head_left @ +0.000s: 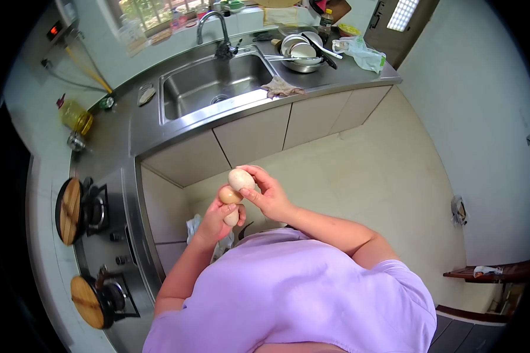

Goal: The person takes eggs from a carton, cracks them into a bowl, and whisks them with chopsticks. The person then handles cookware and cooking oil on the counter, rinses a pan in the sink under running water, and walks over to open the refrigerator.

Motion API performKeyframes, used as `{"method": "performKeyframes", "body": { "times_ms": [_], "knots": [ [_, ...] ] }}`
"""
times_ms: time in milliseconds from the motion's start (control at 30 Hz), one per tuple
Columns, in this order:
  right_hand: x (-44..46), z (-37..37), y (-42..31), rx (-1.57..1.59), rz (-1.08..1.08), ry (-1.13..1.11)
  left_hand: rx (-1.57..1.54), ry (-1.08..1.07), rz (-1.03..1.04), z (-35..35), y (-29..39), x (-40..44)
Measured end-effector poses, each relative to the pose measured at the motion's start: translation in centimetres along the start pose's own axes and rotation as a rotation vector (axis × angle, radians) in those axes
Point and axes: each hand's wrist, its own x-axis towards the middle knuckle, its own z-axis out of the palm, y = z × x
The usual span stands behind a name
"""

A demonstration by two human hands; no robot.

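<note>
Both my hands are close together in front of my body, above the floor. My left hand [216, 222] is closed around two eggs: a brownish egg [229, 195] at its fingertips and a paler egg [232, 217] lower in the palm. Between the thumb and fingers of my right hand [272, 194] is a larger whitish egg [241, 179]. It sits right above the brownish egg, and I cannot tell whether the two touch. Part of each egg is hidden by my fingers.
Ahead is a steel sink [218, 88] with a faucet [222, 47]. A cloth [281, 87] lies on the counter edge, beside a bowl of dishes [303, 66] and a plastic bag [362, 54]. To the left are two pans with wooden lids [70, 212] and an oil bottle [75, 116].
</note>
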Motion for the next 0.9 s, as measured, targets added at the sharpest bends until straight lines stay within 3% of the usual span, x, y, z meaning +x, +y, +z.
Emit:
{"method": "performKeyframes", "body": {
  "times_ms": [100,133,267,333,433,633,700,900],
  "knots": [
    [4.7,-3.2,1.0,-0.085,-0.009,-0.025,-0.120,-0.058,0.006,-0.9,2.4,6.3],
    [6.3,-4.4,1.2,-0.205,-0.046,-0.067,-0.121,-0.021,-0.016,-1.0,3.1,8.4],
    [13.5,-8.6,3.6,-0.162,-0.053,-0.134,-0.163,0.070,0.004,-3.3,4.1,16.2],
    [18.4,-11.2,4.9,-0.445,-0.276,-0.210,-0.144,0.064,0.025,-4.4,5.5,20.2],
    [24.4,-13.8,6.6,-0.445,-0.303,-0.247,-0.147,0.066,0.075,-5.5,6.8,24.6],
    [33.3,-16.1,8.7,-0.298,-0.096,-0.209,-0.106,0.202,0.056,-7.4,12.4,32.5],
    [36.1,-16.9,10.2,-0.425,-0.204,-0.178,-0.032,0.087,0.057,-9.1,14.0,35.2],
    [42.5,-17.8,11.7,-0.506,-0.179,-0.115,-0.129,-0.023,-0.031,-13.3,19.0,42.0]
  ]
}}
